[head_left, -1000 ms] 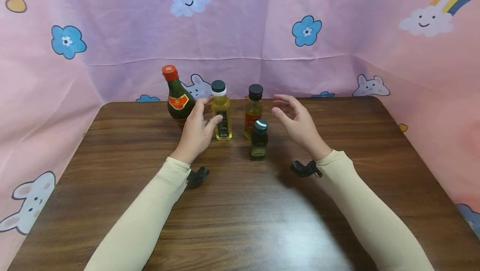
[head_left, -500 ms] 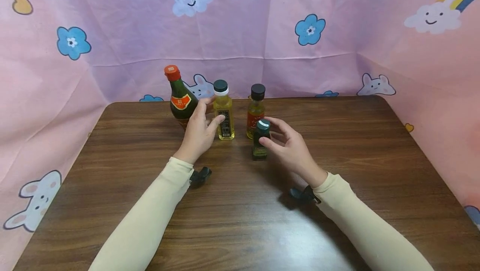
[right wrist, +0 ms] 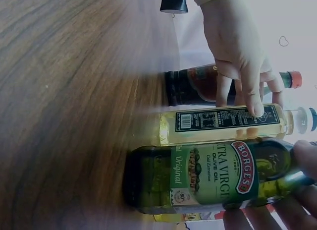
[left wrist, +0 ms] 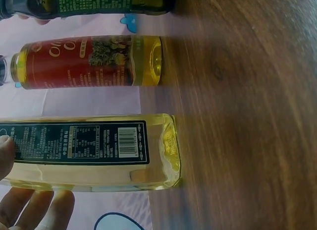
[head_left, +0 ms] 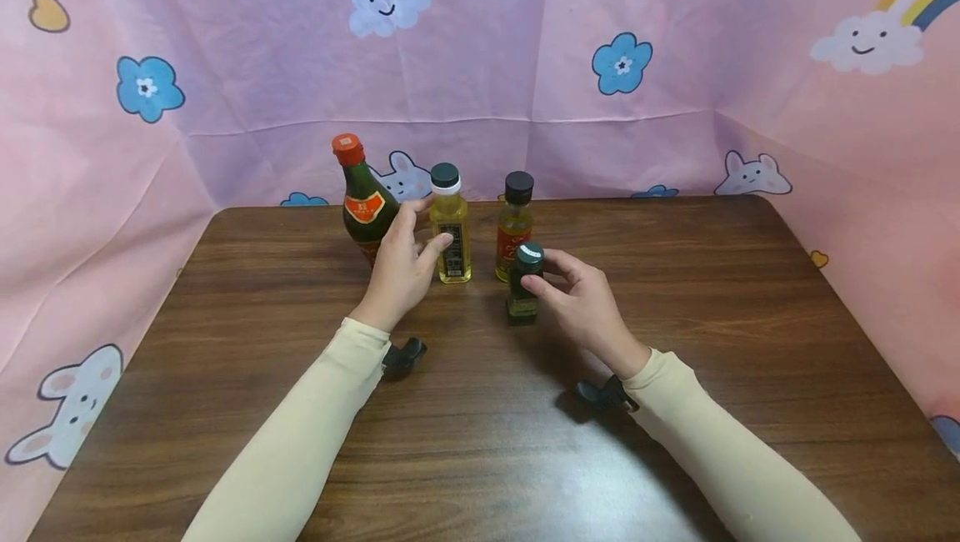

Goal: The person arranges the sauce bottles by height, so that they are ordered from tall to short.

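Toward the grainy worktop's (head_left: 465,409) far edge, left fingers (head_left: 407,223) hold a clear boxy bottle (head_left: 455,265); right fingers (head_left: 568,265) now a dark-green bottle (head_left: 523,308).

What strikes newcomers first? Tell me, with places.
Likely the pink cartoon cloth behind the brown wooden table, then the red-capped tall dark-green bottle, leftmost of four. Centrally, the left hand holds a clear yellow-oil bottle; the right hand, a small dark-green bottle in front.

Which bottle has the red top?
The dark green, long-necked bottle with the bright red cap, leftmost, partly behind the left hand. The other three caps are dark green or black.
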Available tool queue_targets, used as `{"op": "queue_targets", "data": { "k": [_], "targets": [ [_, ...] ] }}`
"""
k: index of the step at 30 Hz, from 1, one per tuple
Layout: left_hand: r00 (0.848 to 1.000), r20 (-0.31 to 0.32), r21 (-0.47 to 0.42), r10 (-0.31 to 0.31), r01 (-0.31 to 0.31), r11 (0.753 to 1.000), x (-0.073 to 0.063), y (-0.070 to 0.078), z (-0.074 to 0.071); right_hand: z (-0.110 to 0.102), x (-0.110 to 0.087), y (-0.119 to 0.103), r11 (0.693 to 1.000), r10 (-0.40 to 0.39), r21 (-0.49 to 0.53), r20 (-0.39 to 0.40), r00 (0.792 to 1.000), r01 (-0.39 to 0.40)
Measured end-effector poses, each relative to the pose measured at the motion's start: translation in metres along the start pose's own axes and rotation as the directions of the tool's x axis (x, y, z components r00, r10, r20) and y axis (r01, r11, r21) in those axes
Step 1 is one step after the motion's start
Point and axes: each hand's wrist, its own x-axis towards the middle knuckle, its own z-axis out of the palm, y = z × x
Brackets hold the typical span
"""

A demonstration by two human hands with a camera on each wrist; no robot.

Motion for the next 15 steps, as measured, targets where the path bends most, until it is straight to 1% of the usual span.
{"op": "queue_targets", "data": {
  "k": [6,11,15],
  "targets": [
    [1.000,-0.001,0.006,0.004,-0.004,1.000,-0.0003,-0.0005,-0.0008,0.0005,-0.0017,0.0033,0.998,-0.058,-0.024,-0.011,0.998,0.058],
    [1.000,-0.001,0.019,0.008,-0.008,1.000,0.0004,-0.0024,-0.0003,-0.0002,-0.0044,0.0041,0.996,-0.082,-0.024,-0.017,0.996,0.082],
    [1.000,-0.003,0.006,0.023,-0.023,1.000,0.0003,-0.0025,0.0001,-0.0024,-0.0067,0.0049,0.995,-0.092,-0.027,-0.028,0.995,0.091]
  ]
}}
